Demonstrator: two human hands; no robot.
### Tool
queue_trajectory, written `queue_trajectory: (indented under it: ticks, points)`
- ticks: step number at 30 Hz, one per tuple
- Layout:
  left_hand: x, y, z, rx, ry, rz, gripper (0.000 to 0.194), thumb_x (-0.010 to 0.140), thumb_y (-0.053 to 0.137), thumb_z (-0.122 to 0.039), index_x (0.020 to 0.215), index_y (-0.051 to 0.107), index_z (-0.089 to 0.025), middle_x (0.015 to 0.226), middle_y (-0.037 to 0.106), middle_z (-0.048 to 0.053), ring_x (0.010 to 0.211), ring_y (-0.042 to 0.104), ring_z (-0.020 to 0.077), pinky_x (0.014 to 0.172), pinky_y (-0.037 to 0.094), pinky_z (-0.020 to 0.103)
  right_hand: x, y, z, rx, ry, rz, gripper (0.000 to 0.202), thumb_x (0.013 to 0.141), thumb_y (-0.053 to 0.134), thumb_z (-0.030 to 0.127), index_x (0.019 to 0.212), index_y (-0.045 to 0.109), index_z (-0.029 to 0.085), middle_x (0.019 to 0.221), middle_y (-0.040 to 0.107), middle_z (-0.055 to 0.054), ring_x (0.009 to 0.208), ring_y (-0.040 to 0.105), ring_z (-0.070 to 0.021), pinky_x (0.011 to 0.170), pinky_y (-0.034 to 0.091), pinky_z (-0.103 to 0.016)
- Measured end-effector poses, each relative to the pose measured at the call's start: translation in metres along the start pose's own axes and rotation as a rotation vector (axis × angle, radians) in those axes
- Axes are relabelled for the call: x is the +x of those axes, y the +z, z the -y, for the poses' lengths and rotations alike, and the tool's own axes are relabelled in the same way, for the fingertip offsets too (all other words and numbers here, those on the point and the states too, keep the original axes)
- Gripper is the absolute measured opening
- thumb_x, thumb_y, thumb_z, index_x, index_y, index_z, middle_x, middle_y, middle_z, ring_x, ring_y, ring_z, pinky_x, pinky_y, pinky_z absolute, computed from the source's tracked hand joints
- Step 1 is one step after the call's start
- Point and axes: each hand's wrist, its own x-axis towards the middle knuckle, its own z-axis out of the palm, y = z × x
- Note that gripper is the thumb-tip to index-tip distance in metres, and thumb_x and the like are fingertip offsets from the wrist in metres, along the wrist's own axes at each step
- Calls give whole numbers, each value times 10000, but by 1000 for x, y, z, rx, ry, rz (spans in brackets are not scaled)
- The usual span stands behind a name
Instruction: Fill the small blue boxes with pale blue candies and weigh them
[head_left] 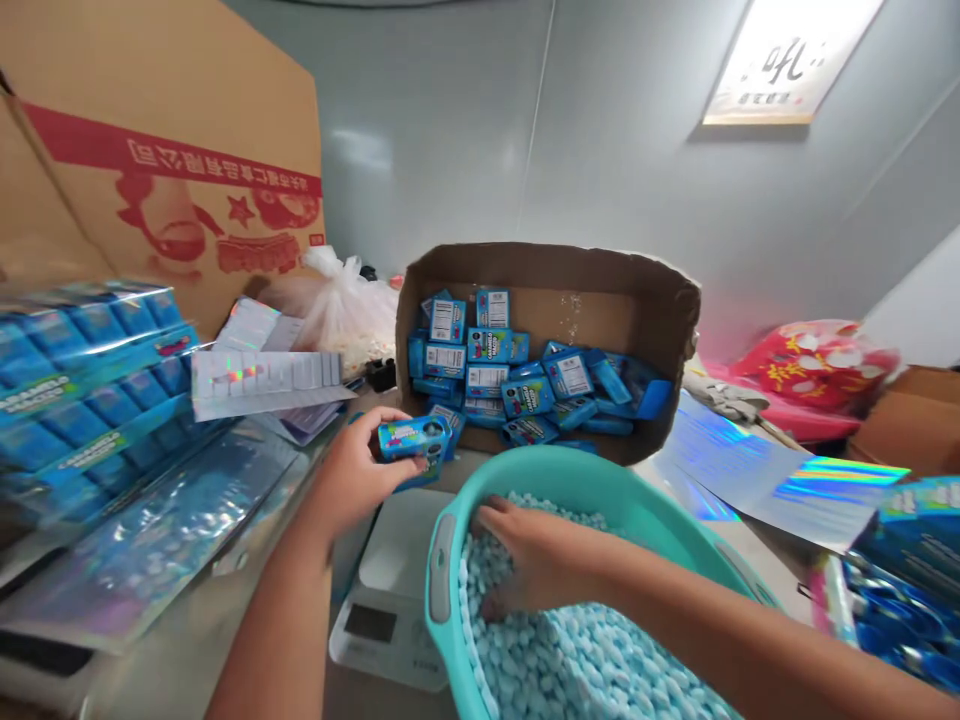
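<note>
My left hand (382,455) is closed around a small blue candy box (414,438), held above the near left edge of a carton. More blue packaging shows just beneath that box. My right hand (517,555) reaches into a turquoise basin (577,465) filled with small pale-blue candies (525,660). Its fingers curl down into the candies at the basin's left side, and the fingertips are partly buried and blurred. Between the basin and my left arm lies a white digital scale (397,625), partly covered by the basin's rim. Behind the basin, the open cardboard carton (555,280) holds many blue candy boxes (529,395).
Wrapped display packs of blue boxes (97,400) stand at the left, near a large cardboard box (225,130). Shiny printed sheets (780,470) lie right of the carton. A red bag (814,370) sits at the back right. Blue packages (900,610) fill the right edge.
</note>
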Motion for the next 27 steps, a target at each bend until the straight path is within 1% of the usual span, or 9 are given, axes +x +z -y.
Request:
queue_trajectory:
  ticks: [3, 8, 10, 12, 14, 17, 21, 23, 27]
  points:
    - [-3, -9, 14, -47, -39, 169, 480, 666, 823, -289, 1085, 602, -210, 986, 696, -1, 889, 692, 218, 790, 539, 303, 1, 2, 0, 67, 70, 155, 569, 597, 857, 377, 1112, 658, 241, 1143, 713, -102, 942, 683, -333, 765, 519, -387]
    - [-9, -16, 23, 60, -90, 453, 427, 665, 797, -243, 1060, 637, -225, 996, 713, -6, 885, 701, 224, 745, 546, 286, -3, -2, -5, 69, 151, 181, 327, 624, 826, 261, 932, 719, 283, 814, 726, -5, 695, 640, -234, 553, 392, -299]
    - [-8, -18, 27, 47, -113, 525, 528, 661, 818, -265, 1158, 643, -234, 1152, 710, 44, 1042, 692, 266, 860, 566, 349, -3, -4, -8, 77, 122, 186, 246, 640, 807, 194, 857, 744, 290, 740, 717, 18, 644, 624, -204, 537, 367, -286]
    - [-9, -20, 29, -81, -97, 499, 651, 673, 845, -298, 1275, 604, -248, 1327, 651, 85, 1221, 627, 276, 1021, 520, 400, -2, -4, -12, 81, 98, 194, 184, 680, 762, 145, 796, 757, 287, 696, 713, 25, 621, 619, -184, 542, 365, -281]
    - [-10, -22, 27, -254, -43, 396, 661, 710, 843, -310, 1313, 579, -248, 1368, 632, 105, 1273, 600, 263, 1093, 479, 414, -2, -4, -16, 66, 77, 194, 179, 710, 705, 109, 753, 749, 277, 684, 713, 23, 616, 615, -176, 552, 366, -285]
    - [-12, -21, 20, -427, 92, 157, 406, 802, 781, -334, 1171, 655, -221, 1183, 722, 100, 1145, 676, 256, 1035, 535, 421, -1, -5, -21, 38, 71, 166, 171, 721, 677, 96, 697, 715, 261, 677, 700, 16, 611, 598, -178, 550, 361, -293]
    - [-7, -18, 21, -375, 267, -415, 202, 854, 734, -316, 1045, 685, -270, 1114, 712, 38, 1099, 673, 220, 968, 577, 394, -1, -12, -22, 69, 66, 87, 187, 794, 641, 100, 735, 729, 254, 703, 702, 3, 622, 598, -169, 571, 390, -284]
    - [-2, -17, 26, -307, 308, -615, 192, 851, 735, -299, 1037, 686, -289, 1122, 690, 23, 1124, 653, 215, 975, 575, 397, 0, -17, -22, 84, 76, 47, 200, 824, 622, 103, 763, 744, 249, 718, 710, -4, 626, 601, -169, 581, 403, -281]
    - [2, -15, 35, -168, 343, -761, 164, 876, 710, -326, 1021, 698, -249, 1068, 686, 37, 1033, 676, 206, 911, 598, 383, 2, -22, -25, 104, 96, -36, 170, 837, 647, 125, 810, 767, 243, 778, 736, -15, 677, 634, -176, 635, 451, -277]
